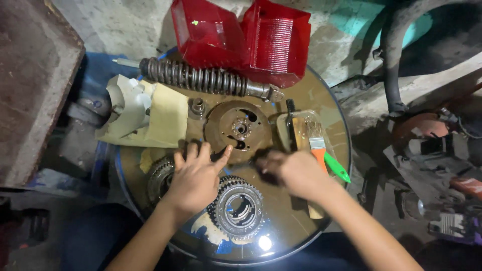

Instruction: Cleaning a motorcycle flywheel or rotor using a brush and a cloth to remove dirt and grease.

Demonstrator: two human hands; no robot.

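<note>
My left hand (196, 175) lies flat, fingers spread, on the round drum top (301, 221), its fingertips touching the edge of a rusty round plate (236, 125). It partly covers a toothed gear (159, 175) on its left. A second ring gear (240, 208) lies just below it. My right hand (293, 170) is curled around a small dark object that is blurred and mostly hidden. It sits beside a paintbrush (314, 143) with an orange handle, resting in a clear tray (283, 125).
A coil spring shock absorber (201, 78) lies across the back of the drum. Two red lamp lenses (246, 37) stand behind it. A pale metal part on a yellow cloth (165, 118) is at left. A green-handled tool (337, 168) lies at right. Cluttered floor surrounds the drum.
</note>
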